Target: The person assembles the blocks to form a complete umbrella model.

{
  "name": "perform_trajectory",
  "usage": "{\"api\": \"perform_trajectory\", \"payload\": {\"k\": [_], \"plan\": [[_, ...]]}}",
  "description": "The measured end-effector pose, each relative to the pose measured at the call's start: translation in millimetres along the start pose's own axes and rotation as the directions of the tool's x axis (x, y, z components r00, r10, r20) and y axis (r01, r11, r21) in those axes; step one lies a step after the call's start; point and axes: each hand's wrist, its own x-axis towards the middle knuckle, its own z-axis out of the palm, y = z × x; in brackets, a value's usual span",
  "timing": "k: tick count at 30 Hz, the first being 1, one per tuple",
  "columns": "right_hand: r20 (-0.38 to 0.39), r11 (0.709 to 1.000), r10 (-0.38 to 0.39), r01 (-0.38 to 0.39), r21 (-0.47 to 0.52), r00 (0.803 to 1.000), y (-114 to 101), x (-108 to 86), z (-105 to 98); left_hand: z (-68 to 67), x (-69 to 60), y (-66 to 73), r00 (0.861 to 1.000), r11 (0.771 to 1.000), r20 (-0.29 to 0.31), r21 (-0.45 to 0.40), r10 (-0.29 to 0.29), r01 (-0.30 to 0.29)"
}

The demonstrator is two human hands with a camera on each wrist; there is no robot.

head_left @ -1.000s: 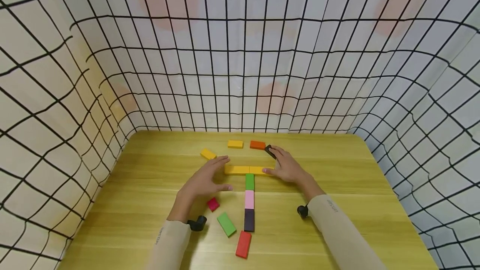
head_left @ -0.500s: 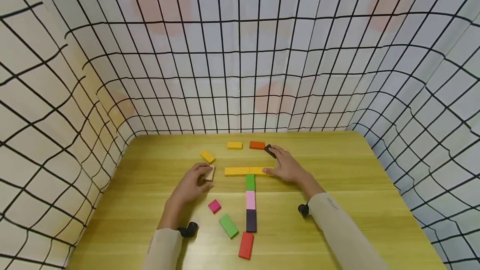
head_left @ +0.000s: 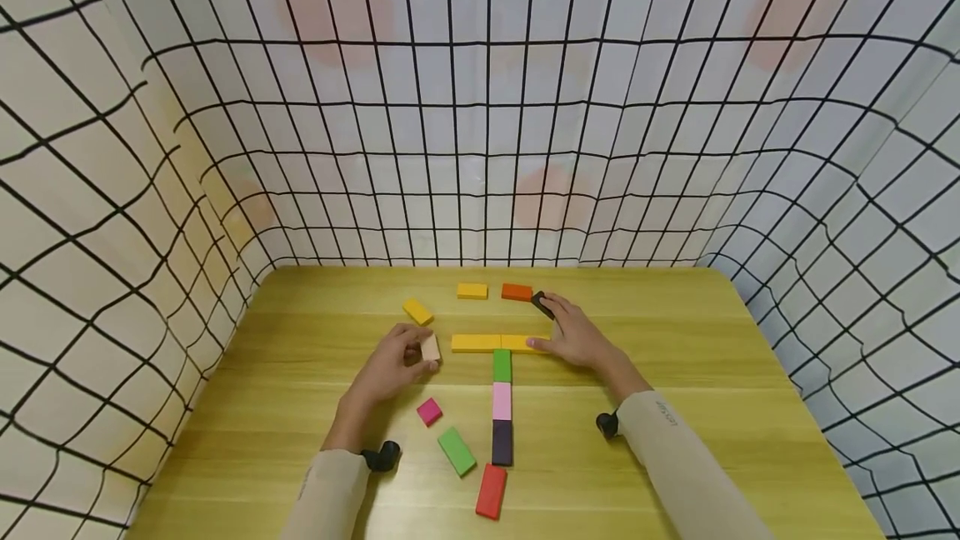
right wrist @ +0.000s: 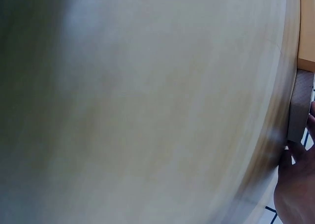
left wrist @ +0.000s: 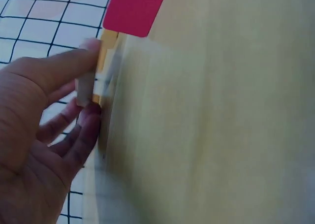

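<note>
My left hand (head_left: 392, 363) pinches a small pale wooden block (head_left: 430, 348) between thumb and fingers, to the left of the yellow row. In the left wrist view that block (left wrist: 85, 88) shows edge-on between thumb and fingertips. My right hand (head_left: 576, 333) lies at the right end of the row, its thumb on the right yellow block (head_left: 516, 343). Its fingers touch a black block (head_left: 541, 302) behind. The right wrist view shows a dark block (right wrist: 300, 106) against that hand (right wrist: 298, 184). The left yellow block (head_left: 476, 343) completes the row.
From the row a column runs toward me: green (head_left: 502, 365), pink (head_left: 502, 401), dark (head_left: 502, 442) and tilted red (head_left: 491, 491) blocks. Loose at left lie magenta (head_left: 429, 412) and light green (head_left: 457, 451) blocks. Behind are yellow (head_left: 472, 291) and orange (head_left: 517, 292) blocks. Black netting (head_left: 487, 148) surrounds the table.
My left hand has moved left, away from the end of the yellow row, and come to hold the pale block, which has turned slightly and shifted right. My right hand stays in place.
</note>
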Motion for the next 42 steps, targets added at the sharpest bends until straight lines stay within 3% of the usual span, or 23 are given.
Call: {"api": "perform_trajectory", "payload": {"k": [6, 14, 20, 24, 35, 42], "plan": [[0.016, 1.000, 0.006, -0.006, 0.007, 1.000, -2.6, -2.1, 3.5, 1.0, 8.8, 3.4, 1.000, 1.000, -0.029, 0.007, 0.000, 0.000], [0.034, 1.000, 0.018, -0.019, 0.021, 0.999, -5.0, -4.3, 5.4, -0.6, 23.0, -2.7, 0.997, 0.998, -0.078, 0.048, -0.023, 0.026], [0.022, 1.000, 0.012, -0.013, 0.018, 1.000, -2.6, -3.3, 4.6, 2.7, 31.5, -8.9, 0.996, 0.998, -0.070, 0.040, 0.055, -0.052], [0.021, 1.000, 0.005, -0.005, 0.017, 1.000, -1.5, -0.7, 2.4, 6.0, 33.2, -12.5, 0.994, 0.996, -0.069, 0.039, 0.079, -0.077], [0.027, 1.000, 0.011, -0.011, 0.017, 1.000, 1.4, -1.3, -0.1, 9.4, 35.6, -8.9, 0.999, 1.000, -0.041, 0.000, 0.024, -0.024], [0.024, 0.999, 0.010, -0.010, 0.031, 1.000, 1.0, -1.2, 0.9, 9.2, 32.5, -11.9, 0.998, 0.999, -0.036, -0.010, 0.051, -0.051]]}}
